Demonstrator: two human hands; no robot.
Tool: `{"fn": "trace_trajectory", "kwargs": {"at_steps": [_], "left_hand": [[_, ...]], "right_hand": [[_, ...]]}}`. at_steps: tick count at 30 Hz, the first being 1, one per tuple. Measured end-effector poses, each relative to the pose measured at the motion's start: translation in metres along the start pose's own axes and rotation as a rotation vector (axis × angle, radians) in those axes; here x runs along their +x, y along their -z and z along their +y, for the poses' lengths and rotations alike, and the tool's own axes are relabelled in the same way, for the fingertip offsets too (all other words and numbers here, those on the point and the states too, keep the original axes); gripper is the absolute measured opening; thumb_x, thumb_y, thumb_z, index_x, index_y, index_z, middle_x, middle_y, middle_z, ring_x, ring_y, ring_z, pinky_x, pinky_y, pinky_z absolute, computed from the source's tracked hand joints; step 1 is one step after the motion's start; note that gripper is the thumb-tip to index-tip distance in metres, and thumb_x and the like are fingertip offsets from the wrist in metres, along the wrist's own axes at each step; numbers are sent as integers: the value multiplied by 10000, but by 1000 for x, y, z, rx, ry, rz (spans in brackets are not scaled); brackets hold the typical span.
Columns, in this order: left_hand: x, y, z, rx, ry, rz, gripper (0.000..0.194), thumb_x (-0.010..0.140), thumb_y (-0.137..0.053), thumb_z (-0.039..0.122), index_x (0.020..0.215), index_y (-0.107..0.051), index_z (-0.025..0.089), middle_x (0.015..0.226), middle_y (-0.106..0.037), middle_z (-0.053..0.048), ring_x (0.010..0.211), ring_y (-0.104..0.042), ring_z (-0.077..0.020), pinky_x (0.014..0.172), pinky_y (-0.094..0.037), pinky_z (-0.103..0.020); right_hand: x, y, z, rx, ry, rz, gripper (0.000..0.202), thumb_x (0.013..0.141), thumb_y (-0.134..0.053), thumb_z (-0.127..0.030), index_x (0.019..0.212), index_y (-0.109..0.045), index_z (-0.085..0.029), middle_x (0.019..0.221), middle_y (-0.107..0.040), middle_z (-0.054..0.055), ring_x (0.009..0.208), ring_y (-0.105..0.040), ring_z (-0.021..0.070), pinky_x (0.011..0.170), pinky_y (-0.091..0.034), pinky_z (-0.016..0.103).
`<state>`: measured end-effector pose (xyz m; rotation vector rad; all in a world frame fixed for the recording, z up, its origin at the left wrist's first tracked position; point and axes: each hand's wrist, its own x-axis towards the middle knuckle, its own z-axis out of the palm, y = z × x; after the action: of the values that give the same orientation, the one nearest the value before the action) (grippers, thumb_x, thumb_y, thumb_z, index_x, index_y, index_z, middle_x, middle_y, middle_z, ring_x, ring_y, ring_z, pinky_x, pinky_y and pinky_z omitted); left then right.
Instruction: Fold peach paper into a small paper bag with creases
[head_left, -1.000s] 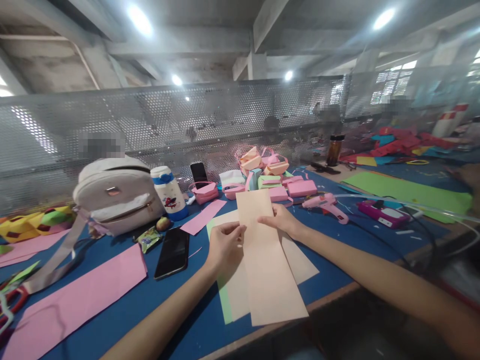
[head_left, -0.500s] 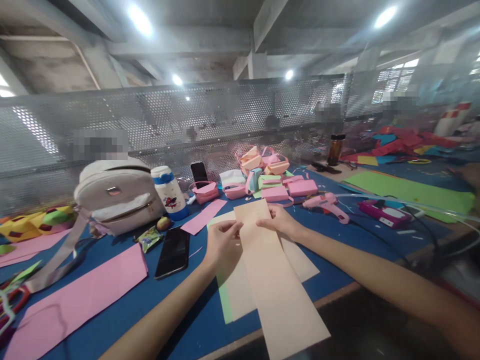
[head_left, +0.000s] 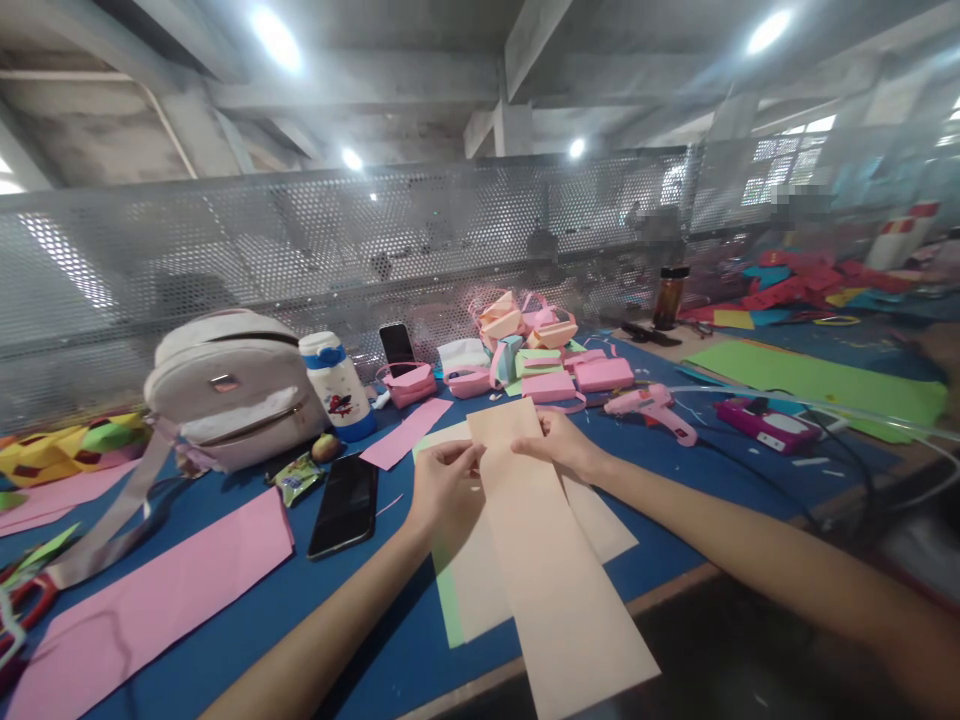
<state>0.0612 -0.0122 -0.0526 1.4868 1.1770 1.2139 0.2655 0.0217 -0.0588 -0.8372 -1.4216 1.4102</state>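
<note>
A long strip of peach paper slants from the table's middle out past its front edge. My right hand grips its far right edge, thumb on top and fingers behind. On the strip's left side is my left hand, closed in a pinch at the paper's edge; its fingertips partly hide what they hold. Beneath the strip lie more peach sheets, with a pale green sheet showing at their left. A pink glue gun rests to the right of my right hand.
Small folded paper bags are grouped behind my hands. Leftward are a phone, a pink sheet, a white bottle, a backpack and red-handled scissors. At right, a purple device sits near cables and green sheets.
</note>
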Motion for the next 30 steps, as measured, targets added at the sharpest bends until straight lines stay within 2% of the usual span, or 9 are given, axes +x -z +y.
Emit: {"fn": "trace_trajectory", "kwargs": {"at_steps": [16, 25, 30], "left_hand": [[1, 0, -3, -22, 26, -24, 190, 938, -642, 297, 860, -644, 124, 795, -651, 11, 663, -634, -121, 605, -545, -257], [2, 1, -8, 76, -6, -65, 220, 934, -645, 318, 832, -636, 124, 755, -630, 24, 630, -615, -114, 588, -533, -250], [8, 5, -15, 125, 12, -82, 216, 943, -631, 338, 978, -646, 125, 897, -659, -11, 730, -649, -147, 648, -561, -290]], "right_hand": [[0, 0, -2, -51, 16, 12, 571, 488, -912, -458, 915, -713, -135, 943, -770, 115, 830, -733, 300, 722, -587, 394], [0, 0, 0, -58, 29, 29, 553, 521, -896, -463, 931, -710, -142, 934, -769, 104, 817, -731, 289, 705, -582, 382], [7, 5, 2, -56, 52, 54, 500, 542, -882, -472, 886, -713, -151, 879, -766, 78, 799, -724, 265, 734, -576, 380]]}}
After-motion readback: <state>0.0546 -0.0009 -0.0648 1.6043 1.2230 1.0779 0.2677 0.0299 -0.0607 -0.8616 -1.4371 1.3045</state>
